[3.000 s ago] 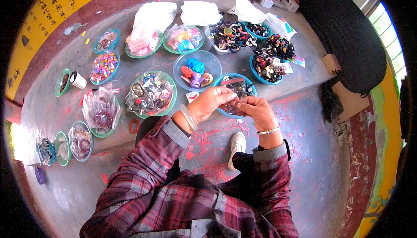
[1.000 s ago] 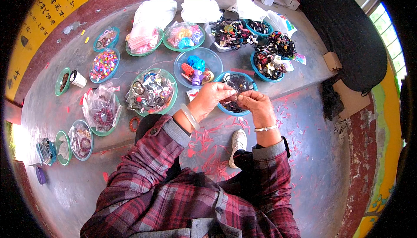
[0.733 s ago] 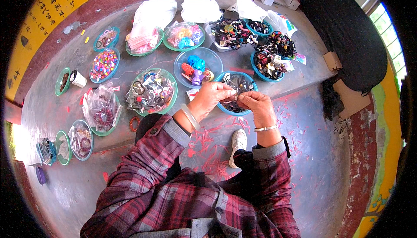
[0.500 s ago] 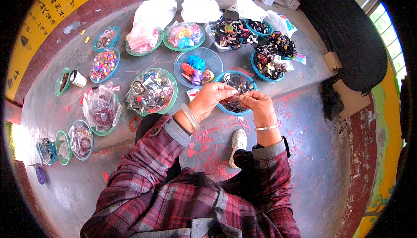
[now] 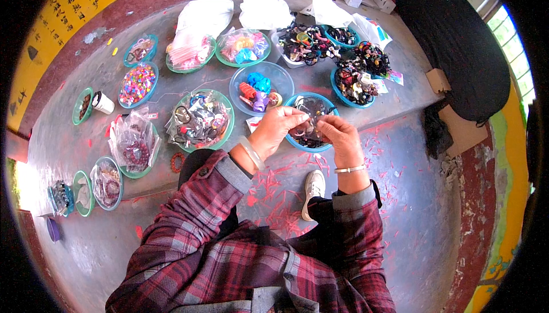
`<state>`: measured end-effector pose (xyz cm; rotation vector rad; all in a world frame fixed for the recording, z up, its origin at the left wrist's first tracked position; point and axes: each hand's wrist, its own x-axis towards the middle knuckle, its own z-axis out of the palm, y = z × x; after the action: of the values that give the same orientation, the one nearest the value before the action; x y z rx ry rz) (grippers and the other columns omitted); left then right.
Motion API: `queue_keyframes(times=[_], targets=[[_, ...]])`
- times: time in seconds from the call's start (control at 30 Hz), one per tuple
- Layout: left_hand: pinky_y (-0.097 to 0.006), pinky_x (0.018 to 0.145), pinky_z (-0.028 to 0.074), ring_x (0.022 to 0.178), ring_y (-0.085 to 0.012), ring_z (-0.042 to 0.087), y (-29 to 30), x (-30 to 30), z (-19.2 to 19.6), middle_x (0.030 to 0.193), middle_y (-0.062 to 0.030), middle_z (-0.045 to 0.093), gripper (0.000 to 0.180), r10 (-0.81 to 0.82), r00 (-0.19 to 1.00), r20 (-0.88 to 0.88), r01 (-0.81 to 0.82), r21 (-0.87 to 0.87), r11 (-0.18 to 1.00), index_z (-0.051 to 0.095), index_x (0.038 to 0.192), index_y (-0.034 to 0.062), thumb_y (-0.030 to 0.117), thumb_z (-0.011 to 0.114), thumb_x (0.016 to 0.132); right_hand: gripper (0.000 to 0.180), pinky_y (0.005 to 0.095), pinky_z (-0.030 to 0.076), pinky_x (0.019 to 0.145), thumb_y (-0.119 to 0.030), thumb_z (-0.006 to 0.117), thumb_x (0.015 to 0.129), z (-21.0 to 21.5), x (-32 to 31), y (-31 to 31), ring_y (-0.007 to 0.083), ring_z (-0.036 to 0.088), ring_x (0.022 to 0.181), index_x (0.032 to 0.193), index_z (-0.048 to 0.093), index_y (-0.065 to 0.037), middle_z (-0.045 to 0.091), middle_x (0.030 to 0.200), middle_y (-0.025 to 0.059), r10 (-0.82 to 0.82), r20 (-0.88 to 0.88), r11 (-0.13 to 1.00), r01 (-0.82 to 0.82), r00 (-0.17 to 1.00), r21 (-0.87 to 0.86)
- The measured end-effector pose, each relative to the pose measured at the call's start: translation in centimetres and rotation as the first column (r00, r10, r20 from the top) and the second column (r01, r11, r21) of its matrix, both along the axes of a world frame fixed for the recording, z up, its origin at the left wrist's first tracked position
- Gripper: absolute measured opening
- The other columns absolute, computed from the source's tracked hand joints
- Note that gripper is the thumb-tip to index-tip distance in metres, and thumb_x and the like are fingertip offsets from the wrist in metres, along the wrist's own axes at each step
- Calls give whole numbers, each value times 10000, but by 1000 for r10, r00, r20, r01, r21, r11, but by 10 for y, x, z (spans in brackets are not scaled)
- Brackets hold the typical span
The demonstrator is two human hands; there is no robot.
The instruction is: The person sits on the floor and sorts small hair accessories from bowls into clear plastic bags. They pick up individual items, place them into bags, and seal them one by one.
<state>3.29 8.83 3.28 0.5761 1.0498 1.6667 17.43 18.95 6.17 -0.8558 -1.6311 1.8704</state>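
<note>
My left hand (image 5: 273, 132) and my right hand (image 5: 343, 139) are raised in front of me, fingertips pinched and close together. Between them is a thin, see-through piece that looks like clear plastic; its exact kind is too small to tell. Directly beneath is a blue basin (image 5: 298, 143) of dark hair ties, partly hidden by my hands. Beyond my left hand stands a clear bluish bowl (image 5: 237, 97) with blue, red and purple coiled items. Left of that hand sits a green basin (image 5: 229, 120) of small items in clear packets.
More basins hold colourful beads (image 5: 137, 84), bagged bracelets (image 5: 136, 152) and dark hair ties (image 5: 353, 81). White bags (image 5: 206, 16) lie at the back. A white cup (image 5: 103, 103) stands at left. Red scraps (image 5: 280, 184) litter the floor around my shoe (image 5: 314, 190). A black-covered object (image 5: 452, 38) is at right.
My fingertips have drawn slightly apart, the right hand's fingers shifting a little upward. Both hands remain above the blue basin.
</note>
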Motion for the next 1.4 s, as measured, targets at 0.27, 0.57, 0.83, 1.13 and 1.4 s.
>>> queue_keyframes(times=[0.27,0.57,0.83,1.13,1.4], targets=[[-292,637,457,712,-177,602,-3,12,21,762,-106,627,148,225,584,-780,-379,-16,925,623,870,7,125,601,785,228,197,442,618,-133,628,797,-2,-10,-21,74,552,707,956,615,30,625,804,37,-56,25,974,49,998,223],[-377,660,433,801,-287,528,-3,35,15,895,-134,550,287,237,-151,-960,-223,266,938,555,946,-21,198,557,761,201,192,424,594,-146,626,804,-7,-18,-23,82,541,682,933,598,6,606,813,30,-93,-154,974,58,984,-219],[-384,709,413,848,-274,521,-1,45,15,950,-131,558,350,324,-230,-918,-168,365,916,549,1017,-31,209,559,762,129,201,425,567,-99,573,830,-15,-13,-11,85,549,669,893,619,4,610,786,28,-228,-143,953,191,963,-237],[-239,753,434,835,-120,560,-4,2,18,900,-49,602,251,-2,874,-485,33,55,998,584,962,-3,190,624,805,128,221,452,613,-99,578,826,15,10,8,95,562,660,807,634,15,624,731,43,254,71,965,-258,965,54],[-225,711,438,764,-93,565,-5,1,20,800,-39,623,123,-25,971,-240,22,-16,1000,621,844,-5,108,612,796,102,209,442,607,-108,619,798,12,7,7,91,558,632,806,635,-7,625,709,42,210,54,978,-209,976,-24]])
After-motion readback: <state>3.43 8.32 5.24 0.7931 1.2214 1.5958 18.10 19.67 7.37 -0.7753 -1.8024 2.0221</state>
